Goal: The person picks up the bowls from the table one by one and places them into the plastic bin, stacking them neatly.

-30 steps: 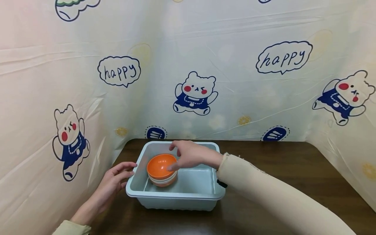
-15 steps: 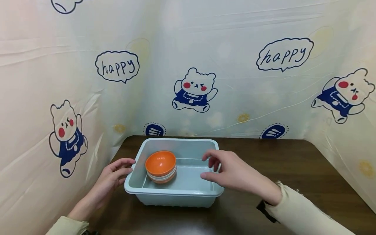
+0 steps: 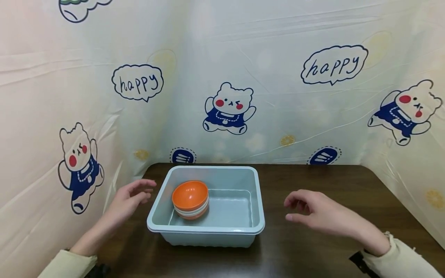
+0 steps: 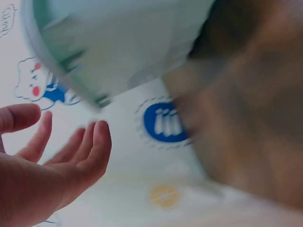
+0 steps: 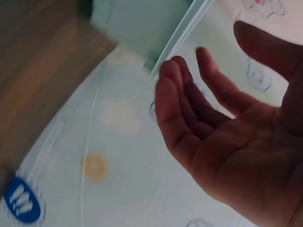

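Note:
A pale blue plastic basin [image 3: 229, 229] stands on the table in the head view. In its left half sits a stack of bowls, an orange bowl [image 3: 190, 195] on top and white rims beneath. Just left of the basin, my left hand [image 3: 126, 200] hovers apart from the rim with its fingers loosely bent and nothing in it. Farther off on the right side, my right hand [image 3: 321, 212] is held over the table, also holding nothing. Both wrist views show the basin's outer wall [image 4: 128, 52] beyond the relaxed fingers [image 5: 170, 109]; the bowls are hidden there.
A dark brown wooden table [image 3: 313, 181] bears the basin and reaches back to a hanging cloth [image 3: 271, 127] printed with bears and words. The cloth closes in the back, left and right sides. A black strap [image 3: 361, 262] is on the right wrist.
My right hand has moved from above the bowls out of the basin to the right. The left hand has come off the basin's left rim. The bowls stay put in the basin.

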A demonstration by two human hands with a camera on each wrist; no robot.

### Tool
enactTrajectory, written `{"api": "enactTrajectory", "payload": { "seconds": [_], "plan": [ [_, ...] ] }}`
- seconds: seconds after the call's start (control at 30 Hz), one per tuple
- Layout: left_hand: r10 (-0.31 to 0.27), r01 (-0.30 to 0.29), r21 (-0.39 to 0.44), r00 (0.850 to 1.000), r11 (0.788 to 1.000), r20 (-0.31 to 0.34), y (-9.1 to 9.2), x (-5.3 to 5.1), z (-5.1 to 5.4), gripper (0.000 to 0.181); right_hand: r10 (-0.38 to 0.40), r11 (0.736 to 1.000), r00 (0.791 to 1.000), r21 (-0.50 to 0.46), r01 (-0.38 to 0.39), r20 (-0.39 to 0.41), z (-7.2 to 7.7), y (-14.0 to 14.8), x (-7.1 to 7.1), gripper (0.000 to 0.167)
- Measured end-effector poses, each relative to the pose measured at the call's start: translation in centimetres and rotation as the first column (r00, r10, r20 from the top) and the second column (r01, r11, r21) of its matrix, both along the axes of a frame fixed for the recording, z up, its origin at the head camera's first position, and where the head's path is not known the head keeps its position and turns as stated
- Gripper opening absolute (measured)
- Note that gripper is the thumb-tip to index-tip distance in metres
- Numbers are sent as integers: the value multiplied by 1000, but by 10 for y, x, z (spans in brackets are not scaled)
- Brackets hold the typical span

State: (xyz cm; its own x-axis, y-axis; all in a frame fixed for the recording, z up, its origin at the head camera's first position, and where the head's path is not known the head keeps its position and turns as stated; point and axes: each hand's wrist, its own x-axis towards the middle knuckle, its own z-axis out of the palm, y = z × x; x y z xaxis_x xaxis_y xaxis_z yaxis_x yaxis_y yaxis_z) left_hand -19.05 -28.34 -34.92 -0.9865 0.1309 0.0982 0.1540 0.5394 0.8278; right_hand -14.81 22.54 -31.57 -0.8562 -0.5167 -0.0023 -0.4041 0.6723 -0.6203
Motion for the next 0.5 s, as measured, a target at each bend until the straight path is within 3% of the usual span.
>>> {"api": "enactTrajectory", "payload": {
  "seconds": [0.13,0.23,0.37,0.5],
  "plan": [
    [-45,29,-157,994,987,-99,15,-9,30,33,-76,987,997,140,79,-25,4,16,-16,54],
    [-70,23,-272,984,962,-166,39,-21,51,38,-150,956,979,233,178,-136,8,23,-33,68],
    [-92,-24,-427,964,904,-248,78,-41,73,48,-227,902,911,278,330,-344,16,30,-61,75],
    [-111,-87,-573,947,815,-302,109,-60,83,56,-296,862,851,262,434,-434,20,31,-83,80]
  ]
}}
